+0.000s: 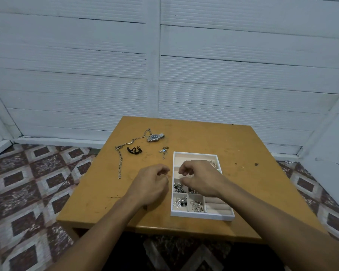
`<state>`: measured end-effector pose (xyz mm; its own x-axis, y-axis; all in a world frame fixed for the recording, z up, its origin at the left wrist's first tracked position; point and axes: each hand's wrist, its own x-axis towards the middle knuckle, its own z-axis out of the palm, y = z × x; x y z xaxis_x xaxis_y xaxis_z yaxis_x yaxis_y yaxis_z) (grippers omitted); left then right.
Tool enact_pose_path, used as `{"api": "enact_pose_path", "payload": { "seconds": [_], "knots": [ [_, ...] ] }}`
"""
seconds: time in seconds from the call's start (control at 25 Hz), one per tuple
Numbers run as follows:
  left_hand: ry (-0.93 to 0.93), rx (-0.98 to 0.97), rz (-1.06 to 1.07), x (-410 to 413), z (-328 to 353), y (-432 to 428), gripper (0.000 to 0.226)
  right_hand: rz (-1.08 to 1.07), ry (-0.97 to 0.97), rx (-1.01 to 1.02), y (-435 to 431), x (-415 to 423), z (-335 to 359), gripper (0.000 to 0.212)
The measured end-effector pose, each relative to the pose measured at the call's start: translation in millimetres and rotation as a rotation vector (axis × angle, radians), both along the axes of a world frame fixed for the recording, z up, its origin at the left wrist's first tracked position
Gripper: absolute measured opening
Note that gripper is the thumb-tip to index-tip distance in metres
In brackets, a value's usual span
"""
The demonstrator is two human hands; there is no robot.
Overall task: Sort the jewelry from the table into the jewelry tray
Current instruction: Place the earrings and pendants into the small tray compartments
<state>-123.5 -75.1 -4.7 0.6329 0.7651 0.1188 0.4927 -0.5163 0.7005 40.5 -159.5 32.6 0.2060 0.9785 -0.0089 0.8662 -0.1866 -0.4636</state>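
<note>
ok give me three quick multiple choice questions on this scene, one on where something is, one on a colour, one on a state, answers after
1. Where does the wristwatch lie?
A. inside the jewelry tray
B. on the table, beyond and left of the tray
C. on the floor

2. What colour is the outer frame of the jewelry tray?
A. white
B. black
C. red

3. How is the long chain right now?
A. held in the left hand
B. coiled in a tray compartment
C. stretched out on the table, untouched

Answers:
1. B, the watch rests on the table top, outside the tray near the far left.
2. A, the rim and walls are white.
3. C, it lies clear of the left hand and right hand.
</note>
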Motion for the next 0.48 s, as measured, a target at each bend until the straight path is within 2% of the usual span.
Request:
{"api": "enact_pose_path", "payload": {
  "seconds": [0.24,0.48],
  "knots": [
    [0.142,0.137,-0.007,-5,-8,42,0.038,0.031,-0.153,-0.026,54,-9,-2,0.023],
    [0.194,0.282,-0.037,4,-16,70,0.041,-0.012,-0.265,-0.043,108,-8,-8,0.022]
  ]
}}
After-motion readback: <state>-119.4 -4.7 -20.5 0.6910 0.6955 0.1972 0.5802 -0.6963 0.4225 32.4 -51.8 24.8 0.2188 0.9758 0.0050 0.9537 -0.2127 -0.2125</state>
